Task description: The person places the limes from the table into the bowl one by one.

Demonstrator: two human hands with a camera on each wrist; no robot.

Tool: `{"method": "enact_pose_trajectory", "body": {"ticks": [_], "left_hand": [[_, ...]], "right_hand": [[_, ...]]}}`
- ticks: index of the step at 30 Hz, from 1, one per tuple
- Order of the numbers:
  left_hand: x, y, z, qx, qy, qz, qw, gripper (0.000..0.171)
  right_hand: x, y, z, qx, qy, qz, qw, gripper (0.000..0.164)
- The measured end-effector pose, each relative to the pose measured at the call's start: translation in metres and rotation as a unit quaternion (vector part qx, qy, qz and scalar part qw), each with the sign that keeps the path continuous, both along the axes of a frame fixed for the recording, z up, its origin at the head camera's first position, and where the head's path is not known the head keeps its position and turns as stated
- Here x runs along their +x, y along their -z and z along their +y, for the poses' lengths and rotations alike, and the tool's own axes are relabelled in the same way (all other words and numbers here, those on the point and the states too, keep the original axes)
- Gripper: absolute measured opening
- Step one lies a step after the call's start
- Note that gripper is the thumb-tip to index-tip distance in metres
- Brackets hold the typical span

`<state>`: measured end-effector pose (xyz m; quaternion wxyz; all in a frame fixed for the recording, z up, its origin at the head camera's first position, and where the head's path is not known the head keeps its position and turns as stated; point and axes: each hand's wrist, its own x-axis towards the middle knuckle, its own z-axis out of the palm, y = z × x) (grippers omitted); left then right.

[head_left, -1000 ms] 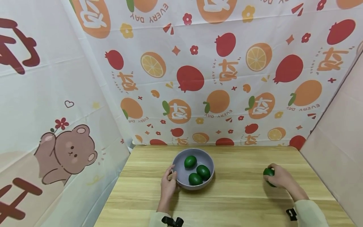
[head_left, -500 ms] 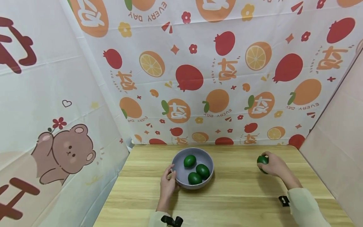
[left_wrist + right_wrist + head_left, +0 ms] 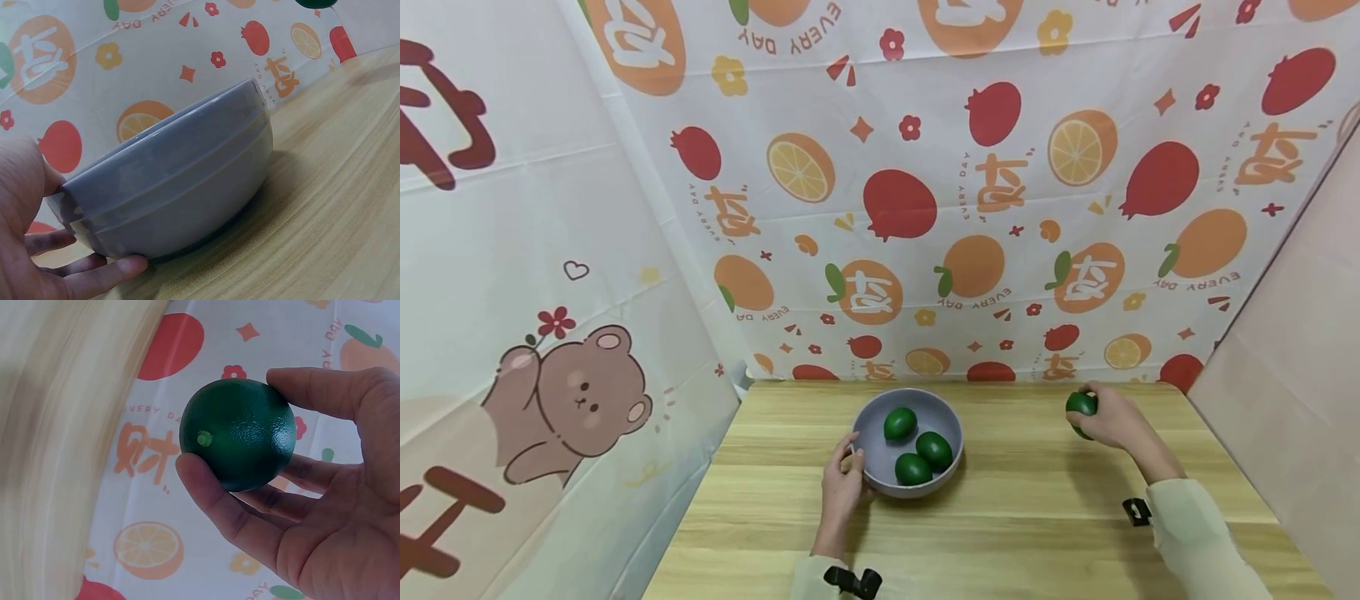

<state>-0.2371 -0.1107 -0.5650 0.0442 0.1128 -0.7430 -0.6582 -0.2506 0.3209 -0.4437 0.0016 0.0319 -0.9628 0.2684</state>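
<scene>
My right hand (image 3: 1116, 417) holds a dark green lime (image 3: 234, 434) off the table at the right, pinched between thumb and fingertips. Its skin is glossy and dimpled, and a pale stem nub shows in the right wrist view. Left of the middle stands a grey-purple bowl (image 3: 181, 181), with several green limes (image 3: 934, 451) lying in it. My left hand (image 3: 841, 492) grips the bowl's near left side. In the left wrist view the thumb lies at the rim and the fingers reach round the lower wall.
The light wooden table (image 3: 1000, 533) carries the bowl. A white fruit-print cloth (image 3: 955, 192) hangs along its back edge. Another cloth with a printed bear (image 3: 591, 392) hangs at the left, and a pale pinkish cloth (image 3: 1292, 350) at the right.
My right hand has raised the lime from near the tabletop and carried it left and toward the back. The left hand and the bowl have stayed in place.
</scene>
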Motion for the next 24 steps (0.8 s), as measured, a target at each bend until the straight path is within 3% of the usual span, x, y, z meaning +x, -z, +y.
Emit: {"method": "enact_pose_trajectory", "body": {"ticks": [13, 24], "left_hand": [[0.002, 0.001, -0.001, 0.003, 0.004, 0.005, 1.0, 0.04], [0.002, -0.002, -0.001, 0.005, 0.004, 0.0, 1.0, 0.04]], "right_hand": [[-0.012, -0.019, -0.027, 0.013, -0.014, 0.02, 1.0, 0.067], [-0.026, -0.036, -0.048, 0.021, -0.032, 0.04, 0.998, 0.053]]}}
